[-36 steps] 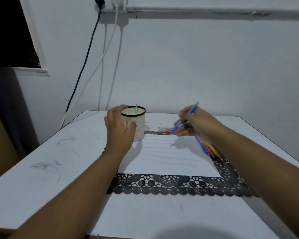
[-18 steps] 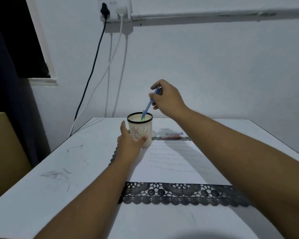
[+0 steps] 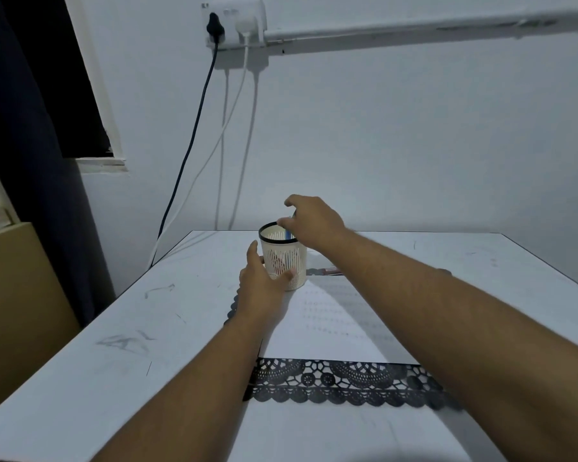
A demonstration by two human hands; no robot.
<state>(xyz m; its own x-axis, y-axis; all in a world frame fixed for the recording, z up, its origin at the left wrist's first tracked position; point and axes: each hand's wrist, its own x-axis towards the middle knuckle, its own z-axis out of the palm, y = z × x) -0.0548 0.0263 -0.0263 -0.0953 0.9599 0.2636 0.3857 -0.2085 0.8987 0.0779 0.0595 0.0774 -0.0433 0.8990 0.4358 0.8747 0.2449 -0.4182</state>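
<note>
A cream mesh pen cup (image 3: pixel 296 261) with a black rim stands on the white table (image 3: pixel 121 328), at the far left corner of a paper sheet (image 3: pixel 331 325). My left hand (image 3: pixel 262 285) holds the cup from the left, thumb across its front wall. A blue pen (image 3: pixel 287 233) stands inside the cup, its upper end near my right palm. My right hand (image 3: pixel 311 221) hovers just over the rim, index finger lifted away from the thumb, fingers loose.
The paper lies on a black lace mat (image 3: pixel 341 381). A red pen (image 3: pixel 329 271) lies on the mat behind the paper. Black and white cables (image 3: pixel 194 135) hang from a wall socket (image 3: pixel 234 25) behind the table. A brown box (image 3: pixel 17 295) stands at the left.
My right hand carried the blue pen from the right of the paper to the cup, lowered it in, and its fingers have spread. My left hand stayed on the cup.
</note>
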